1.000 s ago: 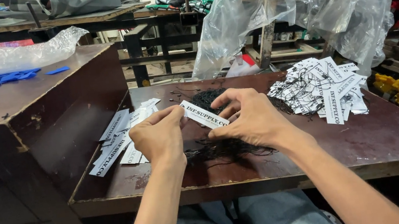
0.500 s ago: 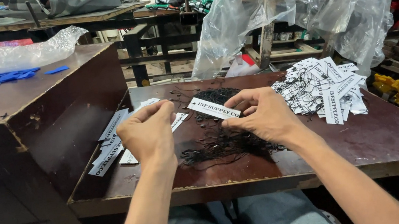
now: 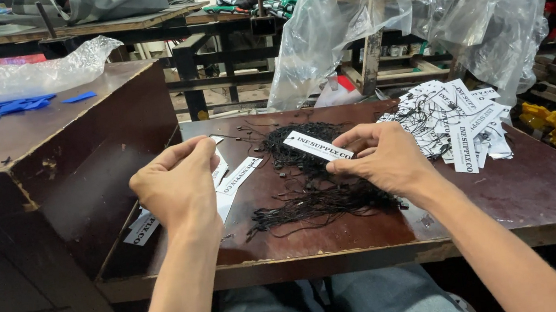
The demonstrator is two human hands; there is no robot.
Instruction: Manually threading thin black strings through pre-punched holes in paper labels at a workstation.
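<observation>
Two hands: right hand pinches a flat white paper tag; left hand curled, grip unclear.

I hold one white paper tag in my right fingers. One tangled heap of black strings lies on the worktop, with two piles of tags: right, left.

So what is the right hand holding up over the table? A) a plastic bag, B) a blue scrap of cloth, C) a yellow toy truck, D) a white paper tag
D: the right hand pinches a white paper tag by one end above the black strings, and the tag's other end sticks out free.
</observation>
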